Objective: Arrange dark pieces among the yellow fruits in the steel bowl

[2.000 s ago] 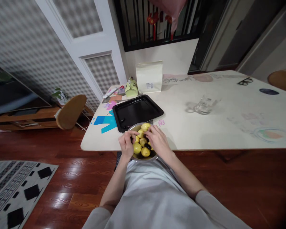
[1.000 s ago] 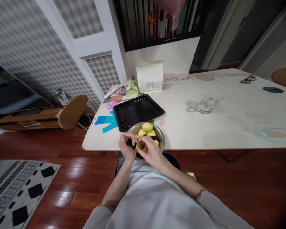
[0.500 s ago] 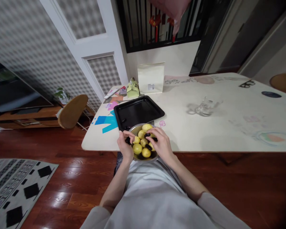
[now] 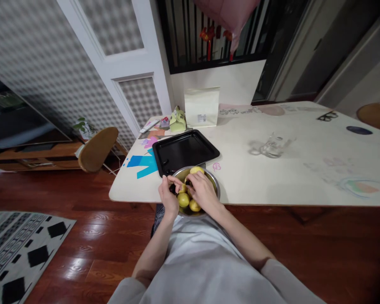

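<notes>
Bowl [image 4: 215,184]: right at the near edge of the table [image 4: 272,181], between your two hands; can't see what's propping it up from here.
Fruit [image 4: 183,199]: yellow-green, piled in the bowl, some of it hidden under your right fingers.
Left hand [image 4: 170,197]: at the bowl's left rim, fingers curled round some dark bits [image 4: 172,189], so that one's got stuff in it.
Right hand [image 4: 202,192]: over the bowl from its right side, fingers bent down onto the fruit. There's a dark spot [image 4: 187,182] by the fingertips, can't tell if you're pinching it.
Gap: fingertips just beside each other above the bowl.
Tray [image 4: 185,150]: black, just behind the bowl.
Bag [image 4: 202,107]: upright, farther behind the bowl, past the tray.
Glass [image 4: 271,148]: well apart, off to the bowl's right.
</notes>
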{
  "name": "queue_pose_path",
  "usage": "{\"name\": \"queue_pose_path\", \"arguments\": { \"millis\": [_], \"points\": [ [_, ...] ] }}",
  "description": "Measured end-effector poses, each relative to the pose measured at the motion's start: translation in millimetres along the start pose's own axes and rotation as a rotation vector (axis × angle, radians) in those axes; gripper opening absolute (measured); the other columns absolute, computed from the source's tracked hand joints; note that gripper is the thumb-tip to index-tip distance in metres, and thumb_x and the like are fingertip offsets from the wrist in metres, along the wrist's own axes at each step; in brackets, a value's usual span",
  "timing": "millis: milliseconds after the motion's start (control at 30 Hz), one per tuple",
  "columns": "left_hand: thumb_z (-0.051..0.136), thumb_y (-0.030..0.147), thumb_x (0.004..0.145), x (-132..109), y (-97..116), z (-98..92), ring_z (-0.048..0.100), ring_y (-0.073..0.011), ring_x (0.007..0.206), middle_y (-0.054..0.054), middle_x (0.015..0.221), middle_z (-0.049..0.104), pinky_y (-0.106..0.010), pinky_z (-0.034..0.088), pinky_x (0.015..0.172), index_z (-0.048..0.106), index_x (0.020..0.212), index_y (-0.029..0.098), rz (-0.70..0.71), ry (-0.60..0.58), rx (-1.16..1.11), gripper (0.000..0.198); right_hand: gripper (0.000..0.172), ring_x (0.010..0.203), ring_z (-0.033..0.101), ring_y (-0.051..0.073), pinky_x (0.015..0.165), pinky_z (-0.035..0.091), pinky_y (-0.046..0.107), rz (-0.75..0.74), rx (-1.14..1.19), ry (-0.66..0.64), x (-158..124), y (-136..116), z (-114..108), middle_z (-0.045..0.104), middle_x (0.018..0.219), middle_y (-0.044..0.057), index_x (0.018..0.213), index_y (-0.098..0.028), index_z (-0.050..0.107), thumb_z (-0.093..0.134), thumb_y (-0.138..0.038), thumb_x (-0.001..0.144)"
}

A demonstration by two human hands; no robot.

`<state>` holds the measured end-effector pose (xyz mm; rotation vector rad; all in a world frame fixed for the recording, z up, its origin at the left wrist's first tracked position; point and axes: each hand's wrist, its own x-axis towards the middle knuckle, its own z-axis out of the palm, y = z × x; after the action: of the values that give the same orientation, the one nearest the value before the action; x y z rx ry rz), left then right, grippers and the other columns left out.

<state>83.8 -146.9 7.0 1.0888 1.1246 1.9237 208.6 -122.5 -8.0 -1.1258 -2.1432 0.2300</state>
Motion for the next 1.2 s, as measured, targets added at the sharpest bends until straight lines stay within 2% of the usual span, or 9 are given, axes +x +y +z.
{"name": "queue_pose_path", "arguments": {
  "millis": [100, 267, 367, 467, 633, 800, 967, 1067, 1200],
  "points": [
    [0.041, 0.052, 0.104, 0.0, 0.2, 0.1, 0.046, -0.0123, 0.049, 0.002, 0.046, 0.044, -0.025, 0.038, 0.055, 0.065, 0.06, 0.017, -0.005, -0.003, -0.031, 0.061, 0.016, 0.096, 0.056, 0.03, 0.082, 0.05, 0.043, -0.029, -0.073, -0.014, 2.7, -1.7, 3.2, 0.068, 0.093, 0.01, 0.098, -0.019, 0.067, 0.063, -0.007, 0.088],
    [0.042, 0.052, 0.104, 0.3, 0.3, 0.2, 0.046, -0.012, 0.049, 0.002, 0.047, 0.044, -0.024, 0.038, 0.055, 0.065, 0.06, 0.017, -0.021, -0.005, -0.05, 0.06, 0.034, 0.1, 0.057, 0.032, 0.085, 0.051, 0.046, -0.081, -0.139, 0.004, 0.6, 0.7, 9.0, 0.07, 0.101, 0.012, 0.119, -0.018, 0.069, 0.063, -0.006, 0.088],
    [0.043, 0.053, 0.103, 0.6, 0.4, 0.7, 0.046, -0.0121, 0.05, 0.002, 0.046, 0.044, -0.024, 0.038, 0.056, 0.064, 0.06, 0.017, -0.021, 0.001, -0.043, 0.06, 0.038, 0.1, 0.058, 0.032, 0.086, 0.053, 0.047, -0.074, -0.112, -0.002, -2.6, 2.7, 7.6, 0.072, 0.104, 0.011, 0.125, -0.018, 0.068, 0.062, -0.007, 0.09],
    [0.042, 0.056, 0.103, 0.4, 0.1, 1.3, 0.046, -0.0121, 0.049, 0.003, 0.046, 0.044, -0.024, 0.039, 0.056, 0.063, 0.06, 0.017, -0.027, 0.006, -0.02, 0.061, 0.034, 0.102, 0.059, 0.031, 0.087, 0.054, 0.048, -0.063, -0.039, 0.006, -8.1, 2.9, 1.7, 0.072, 0.105, 0.011, 0.124, -0.018, 0.07, 0.059, -0.009, 0.093],
    [0.043, 0.059, 0.103, -0.4, -0.6, 2.0, 0.047, -0.0122, 0.049, 0.003, 0.046, 0.043, -0.025, 0.04, 0.056, 0.062, 0.06, 0.018, -0.022, 0.013, 0.001, 0.062, 0.032, 0.105, 0.062, 0.028, 0.092, 0.056, 0.047, -0.087, 0.097, 0.096, -21.3, 1.5, -7.0, 0.072, 0.112, 0.01, 0.123, -0.022, 0.071, 0.053, -0.01, 0.098],
    [0.045, 0.06, 0.102, -2.1, 0.4, 3.2, 0.046, -0.0122, 0.049, 0.003, 0.047, 0.042, -0.025, 0.04, 0.057, 0.061, 0.06, 0.018, -0.029, -0.001, -0.029, 0.062, 0.032, 0.107, 0.065, 0.026, 0.093, 0.056, 0.046, -0.143, 0.129, 0.175, -30.3, -1.9, -9.8, 0.074, 0.114, 0.01, 0.125, -0.023, 0.07, 0.05, -0.012, 0.102],
    [0.044, 0.061, 0.102, -8.6, 7.3, 8.9, 0.049, -0.014, 0.053, 0.003, 0.048, 0.039, -0.028, 0.043, 0.062, 0.052, 0.056, 0.02, -0.063, -0.028, -0.133, 0.062, 0.028, 0.105, 0.069, 0.026, 0.095, 0.058, 0.047, -0.183, 0.198, 0.255, -33.2, -12.6, -11.4, 0.076, 0.113, 0.01, 0.122, -0.023, 0.072, 0.053, -0.017, 0.102],
    [0.046, 0.063, 0.101, -12.3, 10.9, 13.1, 0.047, -0.0149, 0.055, 0.004, 0.048, 0.034, -0.028, 0.043, 0.063, 0.047, 0.055, 0.021, -0.073, -0.042, -0.198, 0.062, 0.025, 0.103, 0.071, 0.026, 0.096, 0.058, 0.047, -0.163, 0.246, 0.284, -33.7, -17.8, -10.7, 0.077, 0.109, 0.01, 0.121, -0.023, 0.072, 0.057, -0.019, 0.101],
    [0.049, 0.065, 0.1, -15.1, 11.3, 16.6, 0.048, -0.0164, 0.063, 0.002, 0.051, 0.034, -0.029, 0.043, 0.067, 0.044, 0.053, 0.021, -0.046, -0.016, -0.194, 0.065, 0.023, 0.102, 0.071, 0.026, 0.094, 0.059, 0.047, -0.118, 0.314, 0.326, -34.4, -18.4, -8.5, 0.077, 0.109, 0.01, 0.122, -0.024, 0.071, 0.064, -0.025, 0.1]
  ]
}}
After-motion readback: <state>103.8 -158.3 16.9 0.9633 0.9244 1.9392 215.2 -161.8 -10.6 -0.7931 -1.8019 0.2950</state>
